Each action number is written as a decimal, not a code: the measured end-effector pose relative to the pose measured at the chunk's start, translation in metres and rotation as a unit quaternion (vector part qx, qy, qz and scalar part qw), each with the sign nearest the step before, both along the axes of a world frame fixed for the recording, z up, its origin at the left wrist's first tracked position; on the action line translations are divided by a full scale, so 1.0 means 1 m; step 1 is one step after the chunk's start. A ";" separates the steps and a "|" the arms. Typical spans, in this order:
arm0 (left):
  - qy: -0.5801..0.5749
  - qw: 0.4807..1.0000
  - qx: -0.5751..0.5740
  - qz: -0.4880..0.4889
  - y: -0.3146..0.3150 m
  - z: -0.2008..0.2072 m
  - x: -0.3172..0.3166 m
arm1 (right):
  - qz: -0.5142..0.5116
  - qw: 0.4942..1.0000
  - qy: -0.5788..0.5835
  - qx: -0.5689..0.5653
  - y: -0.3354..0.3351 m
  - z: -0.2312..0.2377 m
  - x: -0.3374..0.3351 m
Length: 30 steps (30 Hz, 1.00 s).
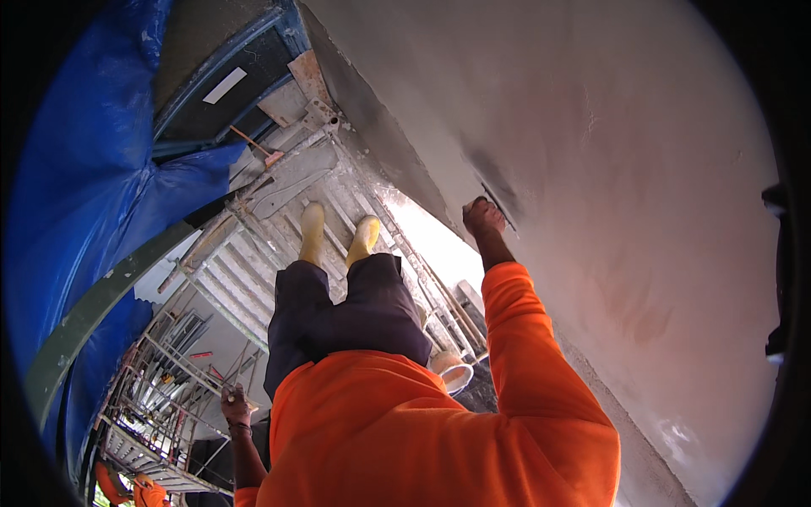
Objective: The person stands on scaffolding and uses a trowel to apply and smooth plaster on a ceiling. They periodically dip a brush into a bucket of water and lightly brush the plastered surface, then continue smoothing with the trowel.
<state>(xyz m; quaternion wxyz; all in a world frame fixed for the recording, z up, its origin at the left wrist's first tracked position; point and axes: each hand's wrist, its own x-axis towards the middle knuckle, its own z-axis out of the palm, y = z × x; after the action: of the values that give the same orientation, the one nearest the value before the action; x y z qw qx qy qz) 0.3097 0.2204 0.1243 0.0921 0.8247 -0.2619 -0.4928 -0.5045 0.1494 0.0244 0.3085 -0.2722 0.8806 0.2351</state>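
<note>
My right hand (484, 217) is closed around a plastering trowel (498, 206), seen nearly edge-on. Its thin blade lies against the grey plastered wall (608, 169), beside a darker smeared patch. Down at the lower left, my left hand (236, 407) hangs away from the wall with its fingers curled. A small pale bit shows at those fingers, but I cannot make out what it is. Scaffold bars pass close behind this hand, and I cannot tell whether it touches them.
My yellow boots (312, 228) stand on a slatted, plaster-spattered scaffold platform (245, 275). A whitish bucket (454, 372) sits below, near the wall. Blue tarpaulin (84, 177) and a green curved bar (101, 308) border the left. A wooden-handled brush (269, 156) lies ahead. Orange-clad people (148, 490) are far below.
</note>
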 end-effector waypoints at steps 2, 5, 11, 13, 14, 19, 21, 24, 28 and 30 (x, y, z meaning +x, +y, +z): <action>-0.005 1.000 -0.007 -0.011 0.002 -0.016 0.013 | -0.016 1.000 0.015 -0.021 -0.006 0.015 -0.009; 0.005 0.994 -0.057 -0.089 -0.023 -0.050 0.005 | 0.016 0.999 0.028 -0.028 -0.026 0.052 -0.012; 0.116 0.989 -0.082 -0.033 -0.093 -0.053 -0.083 | 0.006 0.981 0.033 -0.190 -0.064 0.136 -0.010; 0.128 0.980 -0.134 -0.077 -0.113 -0.053 -0.108 | 0.012 0.961 0.056 -0.271 -0.076 0.164 -0.009; 0.143 0.974 -0.148 -0.091 -0.123 -0.053 -0.115 | 0.021 0.953 0.067 -0.295 -0.084 0.178 -0.010; 0.128 0.973 -0.156 -0.116 -0.153 -0.054 -0.135 | 0.012 0.896 0.096 -0.433 -0.095 0.251 -0.008; 0.106 0.978 -0.144 -0.108 -0.163 -0.051 -0.139 | 0.004 0.869 0.094 -0.486 -0.089 0.276 -0.006; 0.101 0.982 -0.123 -0.102 -0.173 -0.046 -0.141 | -0.011 0.830 0.103 -0.548 -0.068 0.314 -0.003; 0.081 0.982 -0.133 -0.103 -0.174 -0.053 -0.133 | -0.081 0.781 0.094 -0.612 -0.020 0.370 0.007; 0.043 0.984 -0.142 -0.098 -0.168 -0.061 -0.127 | -0.113 0.773 0.093 -0.617 0.003 0.386 0.014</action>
<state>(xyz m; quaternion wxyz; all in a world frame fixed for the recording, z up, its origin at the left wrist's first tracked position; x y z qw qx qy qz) 0.1827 0.0521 0.0631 0.1708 0.7514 -0.4050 -0.4921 -0.4905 0.1524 0.4099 0.0152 -0.2789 0.8856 -0.3710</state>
